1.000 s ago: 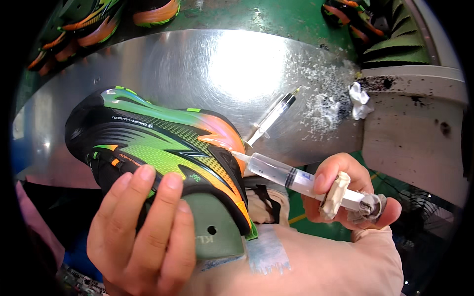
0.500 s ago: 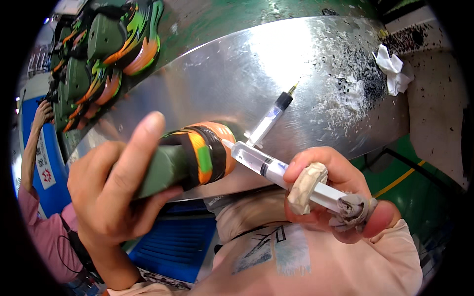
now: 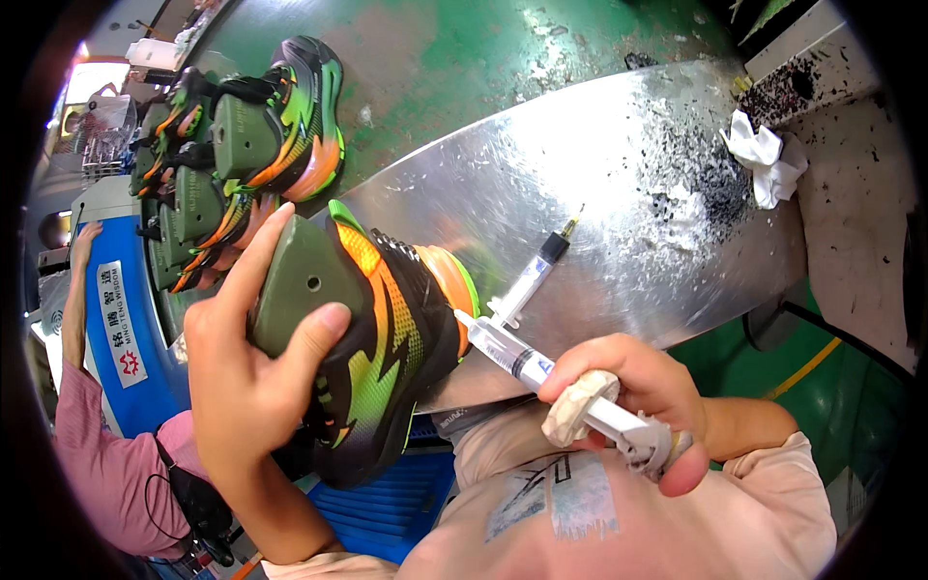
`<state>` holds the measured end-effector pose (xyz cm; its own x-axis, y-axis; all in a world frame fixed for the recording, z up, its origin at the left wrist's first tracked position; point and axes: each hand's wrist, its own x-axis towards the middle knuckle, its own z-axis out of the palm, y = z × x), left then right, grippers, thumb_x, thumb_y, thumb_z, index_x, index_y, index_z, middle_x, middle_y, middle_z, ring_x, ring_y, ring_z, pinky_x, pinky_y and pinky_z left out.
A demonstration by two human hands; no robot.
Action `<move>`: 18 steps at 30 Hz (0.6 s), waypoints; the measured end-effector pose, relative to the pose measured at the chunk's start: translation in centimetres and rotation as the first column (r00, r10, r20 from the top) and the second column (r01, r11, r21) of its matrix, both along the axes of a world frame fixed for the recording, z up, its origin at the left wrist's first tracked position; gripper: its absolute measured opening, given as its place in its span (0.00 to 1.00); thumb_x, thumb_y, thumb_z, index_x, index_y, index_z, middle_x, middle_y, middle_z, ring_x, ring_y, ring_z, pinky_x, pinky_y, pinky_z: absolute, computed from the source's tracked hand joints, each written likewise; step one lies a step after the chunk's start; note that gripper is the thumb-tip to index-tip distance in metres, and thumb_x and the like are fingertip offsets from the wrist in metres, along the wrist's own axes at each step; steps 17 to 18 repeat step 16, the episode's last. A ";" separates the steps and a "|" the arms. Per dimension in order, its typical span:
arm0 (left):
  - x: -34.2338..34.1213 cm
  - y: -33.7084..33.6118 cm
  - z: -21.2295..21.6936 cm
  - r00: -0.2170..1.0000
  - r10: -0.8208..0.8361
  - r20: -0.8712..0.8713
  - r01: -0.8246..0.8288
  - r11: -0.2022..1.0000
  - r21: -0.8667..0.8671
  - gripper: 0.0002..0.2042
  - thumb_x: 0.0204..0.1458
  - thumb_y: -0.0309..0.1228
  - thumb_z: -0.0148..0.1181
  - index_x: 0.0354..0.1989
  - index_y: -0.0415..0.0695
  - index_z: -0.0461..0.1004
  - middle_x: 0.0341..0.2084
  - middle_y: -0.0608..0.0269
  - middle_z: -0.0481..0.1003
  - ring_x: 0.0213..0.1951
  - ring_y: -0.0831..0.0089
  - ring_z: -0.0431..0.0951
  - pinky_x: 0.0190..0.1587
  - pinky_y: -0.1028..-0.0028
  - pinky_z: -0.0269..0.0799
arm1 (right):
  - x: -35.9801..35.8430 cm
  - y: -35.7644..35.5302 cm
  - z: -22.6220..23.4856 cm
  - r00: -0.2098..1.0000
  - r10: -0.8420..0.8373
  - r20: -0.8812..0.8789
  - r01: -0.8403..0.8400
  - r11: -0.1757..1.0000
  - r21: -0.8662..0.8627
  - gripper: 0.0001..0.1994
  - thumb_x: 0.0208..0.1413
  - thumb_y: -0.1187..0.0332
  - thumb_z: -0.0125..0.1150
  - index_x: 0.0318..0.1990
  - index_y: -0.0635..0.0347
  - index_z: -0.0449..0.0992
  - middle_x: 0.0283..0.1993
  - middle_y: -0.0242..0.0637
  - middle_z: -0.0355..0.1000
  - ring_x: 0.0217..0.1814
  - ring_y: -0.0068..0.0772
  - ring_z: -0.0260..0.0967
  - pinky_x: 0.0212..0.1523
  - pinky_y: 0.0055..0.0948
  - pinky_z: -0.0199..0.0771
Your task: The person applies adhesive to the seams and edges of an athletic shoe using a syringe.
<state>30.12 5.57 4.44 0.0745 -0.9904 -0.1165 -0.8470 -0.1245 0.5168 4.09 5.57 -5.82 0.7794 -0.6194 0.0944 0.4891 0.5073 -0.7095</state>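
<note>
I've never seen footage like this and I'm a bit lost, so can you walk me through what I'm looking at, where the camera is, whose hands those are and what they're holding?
The camera sits on a person's head and looks down at their own two bare hands; the wide lens bends straight edges.

The left hand grips a black, green and orange sports shoe fitted over an olive-green plastic foot form.

The right hand holds a clear plastic syringe, its tip against the orange end of the shoe. A wrapped finger rests on it.

Below is a shiny curved metal surface. On it lies a second, smaller syringe with a black tip, dark specks, and beside it a crumpled white cloth.

More matching shoes on forms line up at upper left. The pink sleeve at left belongs to another person.
</note>
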 end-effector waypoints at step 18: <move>-4.3 -22.0 -6.6 0.332 -0.475 0.815 0.839 0.544 -0.025 0.10 0.33 0.30 0.65 0.29 0.51 0.77 0.27 0.62 0.76 0.36 0.62 0.77 0.41 0.67 0.71 | -3.0 1.7 -6.4 0.737 -0.560 -0.378 0.540 0.825 -0.167 0.50 0.32 0.31 0.65 0.54 0.62 0.56 0.33 0.34 0.65 0.31 0.22 0.65 0.29 0.17 0.65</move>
